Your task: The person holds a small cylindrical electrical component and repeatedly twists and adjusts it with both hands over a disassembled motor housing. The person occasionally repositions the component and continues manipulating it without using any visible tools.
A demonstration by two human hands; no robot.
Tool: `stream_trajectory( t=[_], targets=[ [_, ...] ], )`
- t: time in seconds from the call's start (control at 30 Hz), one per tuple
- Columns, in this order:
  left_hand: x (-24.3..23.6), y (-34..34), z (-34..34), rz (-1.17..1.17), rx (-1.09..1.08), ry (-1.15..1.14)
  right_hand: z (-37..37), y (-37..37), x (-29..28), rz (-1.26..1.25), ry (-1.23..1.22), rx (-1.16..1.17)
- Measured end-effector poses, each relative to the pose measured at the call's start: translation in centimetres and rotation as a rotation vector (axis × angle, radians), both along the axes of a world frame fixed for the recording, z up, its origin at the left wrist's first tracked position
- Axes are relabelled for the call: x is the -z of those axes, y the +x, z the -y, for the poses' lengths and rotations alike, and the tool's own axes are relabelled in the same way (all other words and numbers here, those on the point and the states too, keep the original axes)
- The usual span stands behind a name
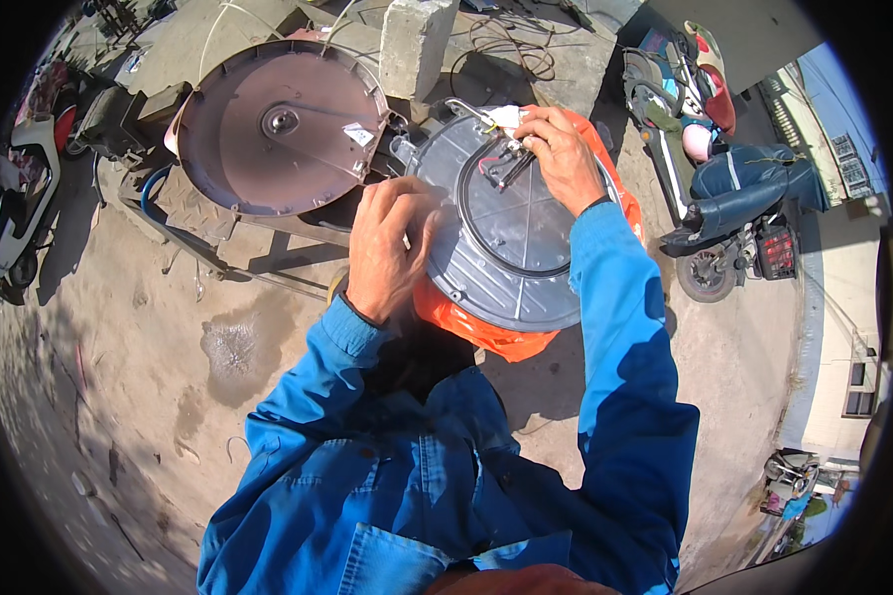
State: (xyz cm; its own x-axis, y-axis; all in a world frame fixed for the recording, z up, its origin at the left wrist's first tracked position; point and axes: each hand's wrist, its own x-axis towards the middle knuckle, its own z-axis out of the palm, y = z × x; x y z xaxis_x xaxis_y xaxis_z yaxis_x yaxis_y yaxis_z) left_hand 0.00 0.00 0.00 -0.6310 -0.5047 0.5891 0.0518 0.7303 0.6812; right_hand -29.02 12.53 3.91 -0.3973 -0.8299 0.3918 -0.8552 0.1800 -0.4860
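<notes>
A round grey ribbed cover (496,297) with a black ring seal lies in front of me on an orange plastic bag (516,342). My left hand (392,243) has its fingers curled at the cover's left edge; whatever they grip is hidden. Over the cover's upper part, my right hand (563,164) pinches beside a small fitting with wires (506,164), and its fingertips hide what is between them. A white tag or scrap (506,117) shows just beyond the fitting.
To the left, a large brown round shell (258,149) rests on a metal frame (203,253). Behind stands a concrete block (417,50), with tangled cable (521,55) beside it. Scooters are parked at left (25,198) and right (714,198). A wet patch (233,347) marks the ground.
</notes>
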Motion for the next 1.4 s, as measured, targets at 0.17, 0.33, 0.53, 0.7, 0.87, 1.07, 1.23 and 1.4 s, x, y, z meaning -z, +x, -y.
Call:
stream_trajectory(
  t=[0.17, 0.33, 0.53, 0.7, 0.87, 1.07, 1.23, 1.4],
  targets=[
    [0.2, -0.1, -0.3, -0.023, 0.015, 0.021, 0.0, -0.2, 0.1, 0.021, -0.009, 0.032],
    [0.4, 0.0, -0.3, -0.055, 0.014, -0.015, 0.0, -0.5, 0.5, 0.030, 0.006, 0.039],
    [0.7, 0.5, -0.6, -0.051, 0.044, 0.024, -0.1, 0.3, 0.3, 0.031, -0.019, 0.033],
    [1.8, 0.8, -0.8, -0.101, 0.040, 0.038, 0.0, 0.9, 0.1, -0.008, 0.021, 0.002],
    [4.2, 1.2, -0.4, -0.169, 0.046, 0.104, 0.2, 1.2, -0.2, -0.027, 0.050, 0.013],
    [7.0, 1.1, 0.4, -0.255, 0.116, 0.195, 0.5, 2.0, -0.6, -0.046, 0.013, 0.029],
    [7.8, 1.5, 1.0, -0.256, 0.176, 0.199, 0.7, 2.3, -0.8, 0.002, 0.019, 0.036],
    [8.3, 1.9, 1.8, -0.191, 0.228, 0.155, 0.4, 2.1, -0.9, 0.020, 0.069, 0.052]
  ],
)
